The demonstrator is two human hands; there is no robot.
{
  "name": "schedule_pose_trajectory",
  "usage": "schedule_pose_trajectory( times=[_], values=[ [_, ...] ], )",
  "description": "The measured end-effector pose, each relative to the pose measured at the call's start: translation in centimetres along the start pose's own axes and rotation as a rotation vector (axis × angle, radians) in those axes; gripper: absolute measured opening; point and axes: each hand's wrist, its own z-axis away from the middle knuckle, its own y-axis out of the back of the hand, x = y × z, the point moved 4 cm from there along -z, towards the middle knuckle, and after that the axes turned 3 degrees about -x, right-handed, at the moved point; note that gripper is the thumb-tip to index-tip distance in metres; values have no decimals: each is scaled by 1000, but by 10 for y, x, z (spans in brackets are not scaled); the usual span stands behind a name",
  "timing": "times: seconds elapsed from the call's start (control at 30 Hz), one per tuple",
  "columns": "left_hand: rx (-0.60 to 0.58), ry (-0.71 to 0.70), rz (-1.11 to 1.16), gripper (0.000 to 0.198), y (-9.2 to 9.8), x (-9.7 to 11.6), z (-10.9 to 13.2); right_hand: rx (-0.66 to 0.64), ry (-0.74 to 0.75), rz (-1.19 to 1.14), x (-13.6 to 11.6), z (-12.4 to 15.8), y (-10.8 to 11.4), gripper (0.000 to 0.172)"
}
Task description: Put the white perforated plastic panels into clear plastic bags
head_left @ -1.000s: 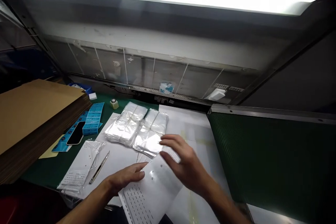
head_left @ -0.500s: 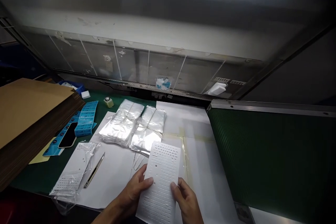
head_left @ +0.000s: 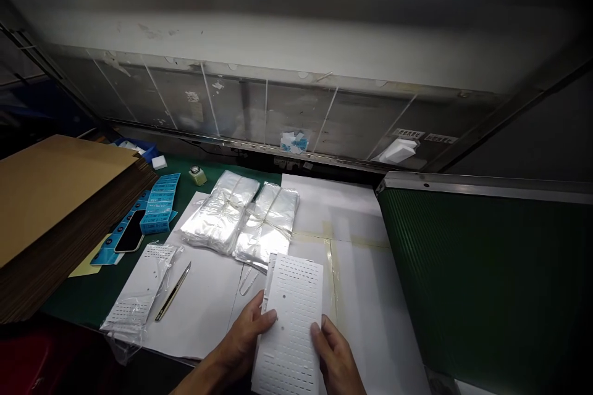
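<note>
Between my two hands are white slotted panels (head_left: 296, 321), perforated with rows of short slots and a few round holes. At least two are stacked, the top one shifted slightly right of the one beneath. My left hand (head_left: 248, 330) grips the left edge, thumb on top. On the right edge, my right hand (head_left: 334, 352) is closed with its thumb on the face. Beyond them lie two tied bundles of clear plastic bags (head_left: 220, 210). A similar panel in a clear bag (head_left: 141, 287) rests at the left, beside a slim utility knife (head_left: 173, 291).
A tall stack of brown cardboard (head_left: 65, 191) stands at the left, near a phone (head_left: 131, 231) and blue label sheets (head_left: 160, 203). A small jar (head_left: 197, 175) sits behind. To the right runs a green conveyor belt (head_left: 491, 278); white paper (head_left: 365, 296) covers the table.
The top panel has slid right, so the edge of another shows beneath it at the left. Both hands keep their hold. The view has shifted slightly.
</note>
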Motion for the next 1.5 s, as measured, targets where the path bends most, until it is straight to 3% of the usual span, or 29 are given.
schedule_pose_trajectory(
  times=[0.37, 0.67, 1.0, 1.17, 1.23, 1.33, 1.43, 1.5],
  values=[
    [176, 21, -113, 56, 8, -15, -1, 116, -17, 53, 19, 3, -2, 44],
    [267, 11, -232, 54, 12, -20, -3, 71, -36, 10, 24, -4, 1, 48],
    [279, 49, -263, 54, 18, -25, -4, 104, -71, 22, 32, -9, 5, 56],
    [309, 97, -340, 50, 23, -34, -6, 215, -54, -31, 50, -3, 3, 81],
    [295, 89, -491, 49, 28, -37, -17, 193, -83, -80, 60, -4, 4, 88],
    [328, -16, -1036, 46, 49, -27, -47, 232, -21, -36, 64, -12, 21, 85],
    [420, -97, -1371, 37, 83, -4, -84, 383, 108, 328, 59, -24, 54, 72],
    [402, -101, -1529, 30, 103, 11, -109, 426, 141, 635, 62, -31, 73, 60]
  ],
)
